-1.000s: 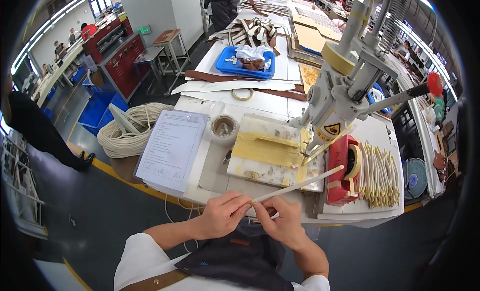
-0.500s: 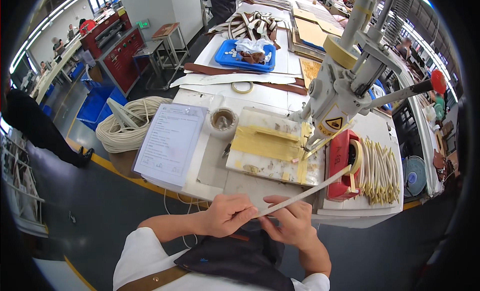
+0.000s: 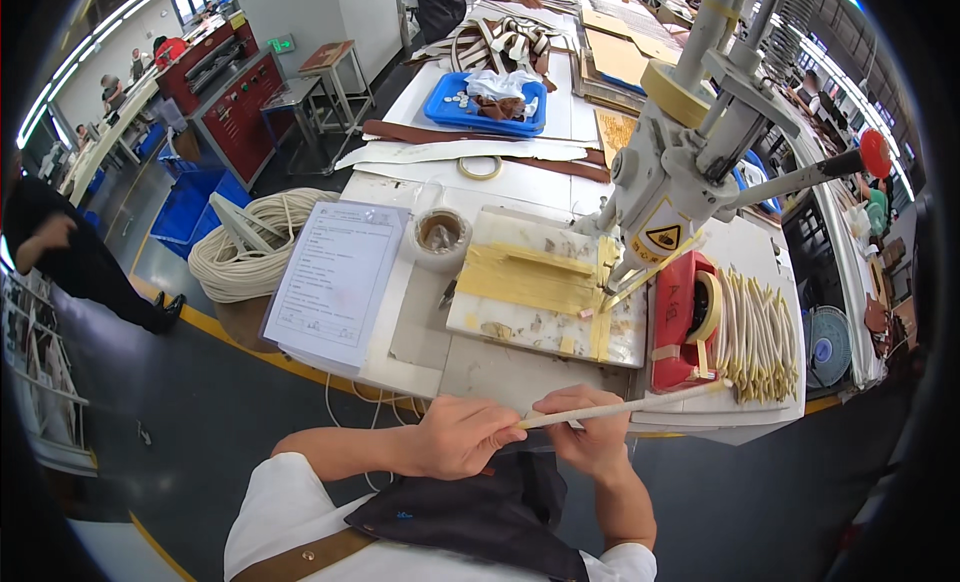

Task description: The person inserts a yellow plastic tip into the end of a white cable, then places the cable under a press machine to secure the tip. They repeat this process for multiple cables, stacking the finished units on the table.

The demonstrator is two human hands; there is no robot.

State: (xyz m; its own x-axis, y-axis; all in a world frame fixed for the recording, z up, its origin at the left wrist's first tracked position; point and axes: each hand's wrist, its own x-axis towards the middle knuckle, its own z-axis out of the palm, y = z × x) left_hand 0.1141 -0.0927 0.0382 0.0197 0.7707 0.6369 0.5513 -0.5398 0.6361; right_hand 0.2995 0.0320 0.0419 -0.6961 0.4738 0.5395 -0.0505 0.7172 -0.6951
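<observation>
A length of white cord [image 3: 650,403] stretches between my hands and out to the right, its free end just in front of the red tape dispenser [image 3: 672,327]. Yellowish tape shows on the cord where it leaves the fingers of my left hand [image 3: 468,437], which pinches that end. My right hand [image 3: 590,429] is closed round the cord a little farther along; its fingertips are partly hidden. Both hands are at the table's near edge. Beside the dispenser lies a bundle of white cords [image 3: 758,332] with yellow-taped ends.
A lever press [image 3: 655,207] with a red knob stands over a taped white board [image 3: 520,327]. Left of it are a tape roll [image 3: 440,237], a printed sheet [image 3: 335,282] and a coil of cord [image 3: 245,262]. A blue tray [image 3: 487,127] sits farther back. Someone in black [image 3: 85,252] stands left.
The cord has swung down from a steep slant beside the tape roll to nearly level. My right hand has turned slightly, and the yellow-taped end now shows at my left fingers.
</observation>
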